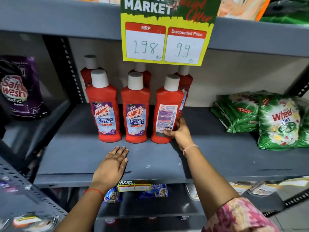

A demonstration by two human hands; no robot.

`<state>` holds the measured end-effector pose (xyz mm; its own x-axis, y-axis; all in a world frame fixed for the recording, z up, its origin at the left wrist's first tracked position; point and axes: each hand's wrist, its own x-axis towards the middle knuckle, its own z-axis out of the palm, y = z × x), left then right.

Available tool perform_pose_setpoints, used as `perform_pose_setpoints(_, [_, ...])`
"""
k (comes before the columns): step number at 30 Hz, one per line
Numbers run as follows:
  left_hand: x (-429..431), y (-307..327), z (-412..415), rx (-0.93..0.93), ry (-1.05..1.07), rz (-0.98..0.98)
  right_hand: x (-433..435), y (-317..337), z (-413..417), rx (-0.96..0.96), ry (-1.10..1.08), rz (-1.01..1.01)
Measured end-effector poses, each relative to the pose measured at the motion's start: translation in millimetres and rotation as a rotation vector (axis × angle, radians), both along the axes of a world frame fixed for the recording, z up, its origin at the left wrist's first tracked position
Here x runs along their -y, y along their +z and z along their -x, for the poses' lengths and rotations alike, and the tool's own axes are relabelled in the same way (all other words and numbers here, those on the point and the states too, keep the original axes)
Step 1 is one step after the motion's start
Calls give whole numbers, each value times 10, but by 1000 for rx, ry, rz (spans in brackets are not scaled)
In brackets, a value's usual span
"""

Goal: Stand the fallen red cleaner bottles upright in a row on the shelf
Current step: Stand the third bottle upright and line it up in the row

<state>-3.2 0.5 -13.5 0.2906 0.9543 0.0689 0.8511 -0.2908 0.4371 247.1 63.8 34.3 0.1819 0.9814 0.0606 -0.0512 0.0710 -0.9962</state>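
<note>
Three red cleaner bottles with white caps stand upright in a front row on the grey shelf (150,158): a left bottle (105,111), a middle bottle (135,113) and a right bottle (165,113) with its back label facing me. Behind them stand three more red bottles, partly hidden, the leftmost (87,71) clearest. My right hand (179,131) grips the lower right side of the right front bottle. My left hand (113,163) lies flat, palm down, on the shelf in front of the row, fingers together, holding nothing.
A yellow price sign (164,37) hangs from the shelf above, over the back bottles' caps. Green detergent bags (275,121) lie on the shelf to the right. A purple pouch (18,87) stands on the neighbouring shelf at left. Packets fill the shelf below.
</note>
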Motion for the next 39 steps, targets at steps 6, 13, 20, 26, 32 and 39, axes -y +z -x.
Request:
perform_pose_setpoints(6, [6, 9, -6, 5, 2, 5, 97, -373, 412, 389, -328, 65])
perform_pose_setpoints(13, [-2, 8, 3, 13, -9, -2, 99, -359, 600, 520, -523, 73])
perform_pose_setpoints(20, [1, 3, -1, 11, -3, -2, 174, -377, 563, 513, -476, 103])
perform_pose_setpoints(26, [10, 4, 2, 3, -5, 4, 273, -400, 559, 410, -562, 31])
perform_pose_setpoints(32, [6, -6, -5, -5, -6, 3, 329, -432, 256, 41, -241, 31])
perform_pose_setpoints(39, [8, -15, -13, 3, -5, -4, 228, -350, -22, -76, -19, 97])
